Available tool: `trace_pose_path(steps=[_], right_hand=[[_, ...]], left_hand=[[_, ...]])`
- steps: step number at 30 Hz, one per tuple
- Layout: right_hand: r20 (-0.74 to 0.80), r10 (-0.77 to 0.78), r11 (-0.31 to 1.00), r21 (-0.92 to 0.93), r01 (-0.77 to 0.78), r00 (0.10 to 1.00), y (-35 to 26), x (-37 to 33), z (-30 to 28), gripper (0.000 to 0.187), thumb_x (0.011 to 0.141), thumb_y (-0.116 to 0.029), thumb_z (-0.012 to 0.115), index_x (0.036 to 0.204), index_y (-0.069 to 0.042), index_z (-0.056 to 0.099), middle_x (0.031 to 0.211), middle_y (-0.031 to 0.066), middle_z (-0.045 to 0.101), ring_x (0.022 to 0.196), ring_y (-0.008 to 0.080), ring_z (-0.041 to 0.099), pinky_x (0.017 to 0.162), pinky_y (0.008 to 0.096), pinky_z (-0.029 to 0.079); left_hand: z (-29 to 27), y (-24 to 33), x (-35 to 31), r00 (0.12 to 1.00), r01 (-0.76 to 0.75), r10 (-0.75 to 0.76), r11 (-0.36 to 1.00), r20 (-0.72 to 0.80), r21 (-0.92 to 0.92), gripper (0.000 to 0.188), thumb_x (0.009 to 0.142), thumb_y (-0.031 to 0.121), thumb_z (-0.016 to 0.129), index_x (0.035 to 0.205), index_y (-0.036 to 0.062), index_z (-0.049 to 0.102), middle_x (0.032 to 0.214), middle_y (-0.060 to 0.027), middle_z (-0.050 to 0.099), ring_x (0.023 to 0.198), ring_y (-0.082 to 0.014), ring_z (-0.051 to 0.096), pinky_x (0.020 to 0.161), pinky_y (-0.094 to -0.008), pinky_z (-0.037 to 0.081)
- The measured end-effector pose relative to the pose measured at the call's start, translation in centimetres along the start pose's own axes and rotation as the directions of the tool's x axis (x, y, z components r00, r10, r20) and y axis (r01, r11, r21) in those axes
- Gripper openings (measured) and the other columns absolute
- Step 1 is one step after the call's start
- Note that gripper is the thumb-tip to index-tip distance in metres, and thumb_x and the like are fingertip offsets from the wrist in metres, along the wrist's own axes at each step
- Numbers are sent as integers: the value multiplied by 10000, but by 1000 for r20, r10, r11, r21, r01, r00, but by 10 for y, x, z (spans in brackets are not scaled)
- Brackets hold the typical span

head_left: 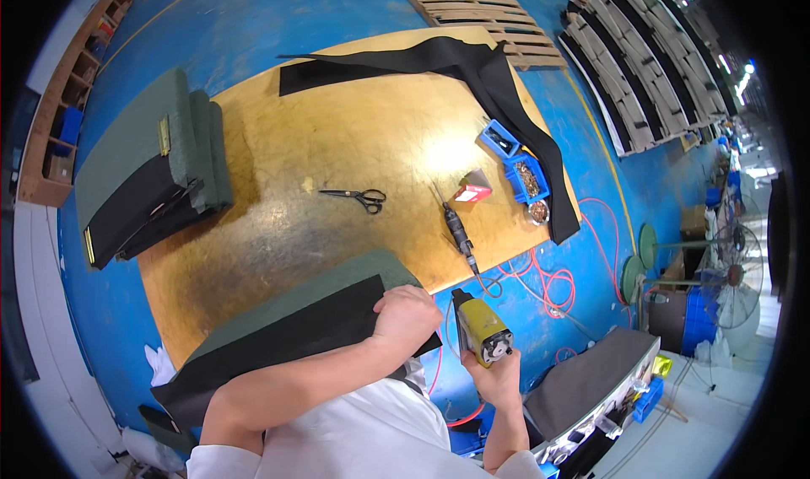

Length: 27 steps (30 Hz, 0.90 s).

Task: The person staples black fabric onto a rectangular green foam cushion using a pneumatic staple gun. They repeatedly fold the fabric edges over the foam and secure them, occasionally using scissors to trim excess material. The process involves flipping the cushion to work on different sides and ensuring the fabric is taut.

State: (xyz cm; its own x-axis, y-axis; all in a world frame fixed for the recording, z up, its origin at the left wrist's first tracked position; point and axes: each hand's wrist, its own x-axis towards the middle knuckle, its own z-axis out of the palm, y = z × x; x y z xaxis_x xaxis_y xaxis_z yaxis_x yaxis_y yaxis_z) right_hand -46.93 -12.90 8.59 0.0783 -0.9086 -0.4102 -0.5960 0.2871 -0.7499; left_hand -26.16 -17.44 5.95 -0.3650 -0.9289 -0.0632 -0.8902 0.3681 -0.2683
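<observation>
A padded panel covered in green-grey fabric [337, 275] lies along the table's near edge, against my body. A black fabric strip [291, 325] runs along its near side. My left hand [408, 319] is closed on the black fabric near the panel's right end; the fingertips are partly hidden. In my right hand [498, 376] is a yellow staple gun [483, 325], held up just right of the panel and apart from it.
On the wooden table [278, 150] lie black scissors [359, 196], a corded power driver [457, 230], a small red-and-white box [474, 187], blue bins [525, 175] and a long black fabric strip [506, 99]. Stacked green panels [135, 158] stand left. Red hoses [553, 289] trail at right.
</observation>
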Motion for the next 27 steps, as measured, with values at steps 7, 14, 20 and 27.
trace_pose_path(steps=[7,14,20,27], right_hand=[[-33,-6,1000,2,6,999,6,-15,8,276,819,-149,804,1018,22,719,859,152,754,727,312,727,693,376,568],[122,-140,990,24,138,983,3,-6,1,420,772,-113,807,1159,12,702,873,175,753,731,340,728,698,391,573],[372,-392,841,-225,492,841,-24,45,-10,627,666,-42,734,1286,-30,639,860,194,728,777,394,720,681,429,580],[549,-232,772,-399,495,803,-53,71,-21,691,640,-106,719,1322,-77,610,797,178,710,750,409,706,675,488,573]], left_hand=[[35,-68,-12,950,206,-302,800,-82,-563,107,857,168,671,835,65,656,820,-117,678,695,-286,705,572,-396,557],[57,-80,-29,969,244,-10,239,249,-940,615,929,488,708,1386,80,651,1443,-148,626,1301,-354,604,1072,-433,495],[70,-69,-33,972,234,-70,190,225,-953,578,906,467,727,1368,123,676,1422,-149,644,1282,-342,624,1050,-447,517],[73,-67,-38,974,220,-96,201,204,-955,586,893,490,729,1356,133,687,1428,-129,646,1255,-373,640,1011,-468,540]])
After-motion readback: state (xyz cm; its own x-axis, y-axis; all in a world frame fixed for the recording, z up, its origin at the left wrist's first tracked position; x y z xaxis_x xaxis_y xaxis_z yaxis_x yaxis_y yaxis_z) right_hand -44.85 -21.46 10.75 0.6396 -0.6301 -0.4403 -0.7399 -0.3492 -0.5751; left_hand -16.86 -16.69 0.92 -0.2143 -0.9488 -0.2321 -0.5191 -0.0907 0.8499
